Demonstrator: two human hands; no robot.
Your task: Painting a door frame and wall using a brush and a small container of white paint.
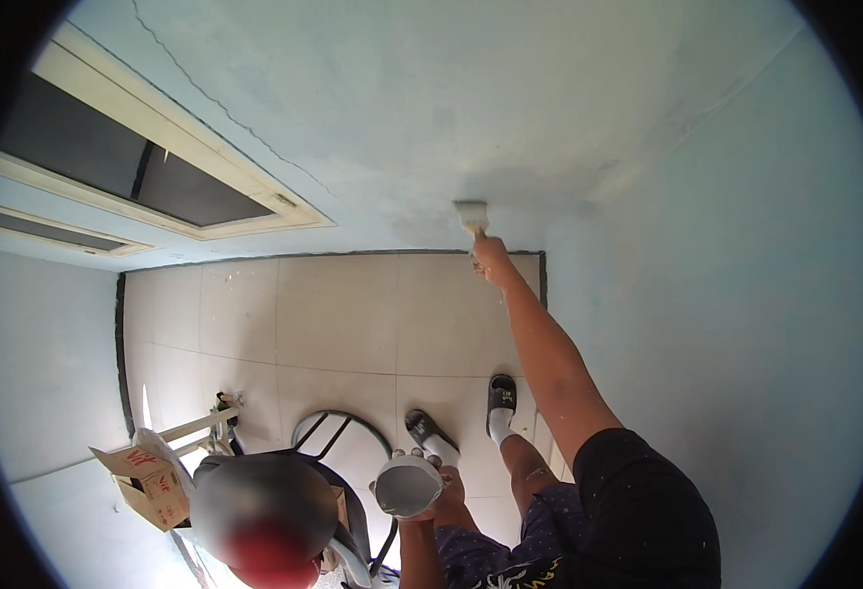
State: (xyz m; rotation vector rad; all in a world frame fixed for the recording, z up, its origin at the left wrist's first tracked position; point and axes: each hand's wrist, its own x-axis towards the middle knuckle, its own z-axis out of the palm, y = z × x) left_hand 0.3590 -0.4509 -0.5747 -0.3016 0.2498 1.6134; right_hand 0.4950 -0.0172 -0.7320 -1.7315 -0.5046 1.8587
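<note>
My right hand [490,260] is closed round the handle of a wide flat paintbrush [471,213]. The arm reaches far forward, and the bristles touch or nearly touch the pale blue wall [392,118] low down. Darker, damp-looking patches [510,187] lie about the brush. My left hand [449,483] holds a round bowl [409,514] near my body, with fingertips showing at its far rim. Smooth grey fills the bowl's round opening; whether it is liquid I cannot tell.
A window frame [313,217] and a crack [220,103] mark the wall at left. Behind the bowl stands a round-seated stool [353,442]. An open cardboard box [147,486] is at lower left, beside a blurred grey and red object [264,515]. My sandals [501,395] rest on floor tiles [338,314].
</note>
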